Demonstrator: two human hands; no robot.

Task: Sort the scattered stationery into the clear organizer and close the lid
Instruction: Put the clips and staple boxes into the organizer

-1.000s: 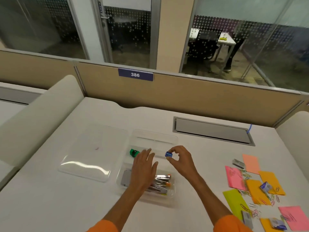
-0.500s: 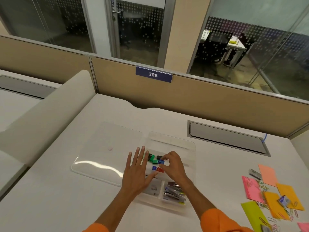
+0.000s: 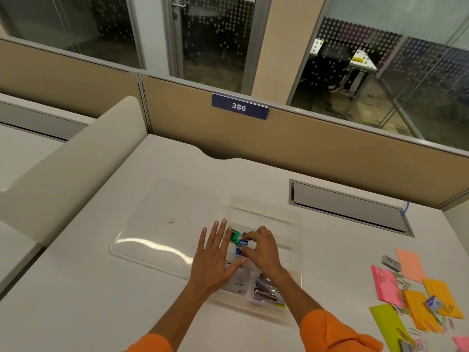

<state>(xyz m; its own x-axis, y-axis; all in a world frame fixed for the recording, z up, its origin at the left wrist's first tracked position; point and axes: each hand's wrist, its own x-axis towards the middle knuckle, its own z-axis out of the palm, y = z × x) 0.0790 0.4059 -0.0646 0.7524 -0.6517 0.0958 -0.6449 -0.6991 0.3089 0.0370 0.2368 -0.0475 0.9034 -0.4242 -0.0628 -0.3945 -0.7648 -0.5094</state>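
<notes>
White desk [image 3: 101, 313]: flat-spread left hand [image 3: 213, 262] partly hides the organizer [image 3: 297, 224], right hand [image 3: 264, 250] pinching a blue clip [image 3: 243, 243].

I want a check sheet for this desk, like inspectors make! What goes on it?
Surface: white desk.
Job's things: organizer open; lid flat on the desk to its left; green clip inside.
Clutter: sticky notes and paper clips scattered at right.
Hands: left hand flat at the organizer's edge; right hand pinches a blue clip.
Cables: blue cable by the hatch.
Surroundings: sign reading 386; glass walls.
</notes>
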